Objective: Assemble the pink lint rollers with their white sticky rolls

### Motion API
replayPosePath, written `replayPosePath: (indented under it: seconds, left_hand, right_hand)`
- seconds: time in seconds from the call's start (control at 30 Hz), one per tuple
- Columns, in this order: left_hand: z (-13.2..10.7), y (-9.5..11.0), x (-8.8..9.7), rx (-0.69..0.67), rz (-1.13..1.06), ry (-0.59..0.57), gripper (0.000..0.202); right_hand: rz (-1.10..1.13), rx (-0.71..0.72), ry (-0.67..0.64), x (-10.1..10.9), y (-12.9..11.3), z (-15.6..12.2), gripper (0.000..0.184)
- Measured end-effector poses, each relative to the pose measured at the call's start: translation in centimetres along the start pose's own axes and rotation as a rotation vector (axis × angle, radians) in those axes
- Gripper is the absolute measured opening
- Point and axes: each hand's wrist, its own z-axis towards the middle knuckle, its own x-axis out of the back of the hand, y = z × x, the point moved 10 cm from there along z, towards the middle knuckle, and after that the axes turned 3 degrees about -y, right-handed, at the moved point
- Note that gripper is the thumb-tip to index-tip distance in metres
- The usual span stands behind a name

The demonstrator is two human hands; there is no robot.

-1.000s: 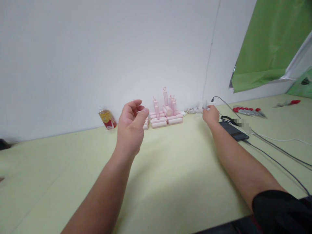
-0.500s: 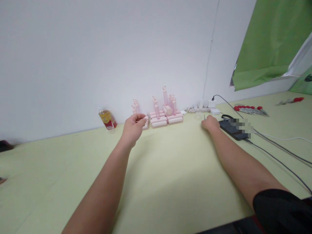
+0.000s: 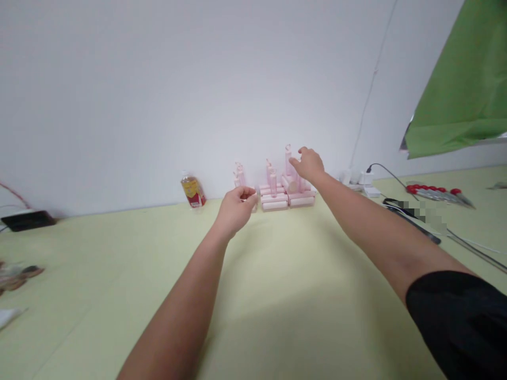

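Observation:
A cluster of pale pink cylinder pieces (image 3: 283, 198) stands against the white wall, some lying in rows and some upright. My left hand (image 3: 236, 207) is stretched out to the cluster's left end, fingers curled in a pinch on a small pale pink piece. My right hand (image 3: 309, 164) hovers over the upright pieces on the right side of the cluster. Its fingers are apart and slightly bent, with the fingertips beside the tallest pink piece (image 3: 288, 158). It holds nothing that I can see.
A small bottle with a red and yellow label (image 3: 192, 192) leans by the wall left of the cluster. A white power strip (image 3: 361, 182), a dark phone with cables (image 3: 412, 224) and red-handled tools (image 3: 435, 193) lie to the right. A black device (image 3: 26, 219) sits far left.
My right hand left the spot by the phone and swung left and up over the pink pieces. The view has turned left. My left hand stays at the cluster's left end.

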Motion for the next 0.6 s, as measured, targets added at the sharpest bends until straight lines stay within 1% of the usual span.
replayPosePath:
  seconds: [0.07,0.1,0.17,0.27,0.37,0.43,0.47,0.53,0.6]
  left_hand:
    - [0.0,0.1,0.8,-0.009,-0.005,-0.003,0.027]
    - [0.0,0.1,1.2,-0.02,-0.008,-0.004,0.027]
    - [0.0,0.3,2.0,-0.05,-0.022,-0.006,0.027]
    - [0.1,0.2,2.9,-0.082,-0.051,-0.007,0.027]
    - [0.2,0.0,3.7,-0.079,-0.061,0.006,0.028]
    - [0.2,-0.1,4.1,-0.069,-0.067,0.011,0.027]
    - [0.2,-0.1,4.3,-0.063,-0.071,0.015,0.027]
    - [0.1,0.0,4.8,-0.058,-0.078,0.029,0.027]
    - [-0.2,0.4,5.3,-0.064,-0.082,0.046,0.026]
  right_hand:
    - [-0.031,-0.013,-0.007,-0.7,-1.4,2.3,0.062]
    - [-0.046,-0.017,-0.016,-1.1,-1.9,3.3,0.062]
    - [-0.068,-0.025,-0.048,-2.2,-2.6,4.5,0.056]
    - [-0.082,-0.037,-0.097,-3.9,-3.1,5.3,0.041]
    - [-0.068,-0.035,-0.11,-4.3,-3.5,5.4,0.035]
    - [-0.051,-0.024,-0.088,-3.4,-4.0,5.4,0.032]
    - [-0.043,-0.016,-0.065,-2.5,-4.3,5.4,0.031]
    - [-0.031,0.004,0.001,0.0,-4.9,5.4,0.031]
    - [-0.019,0.036,0.07,3.2,-5.6,5.0,0.033]
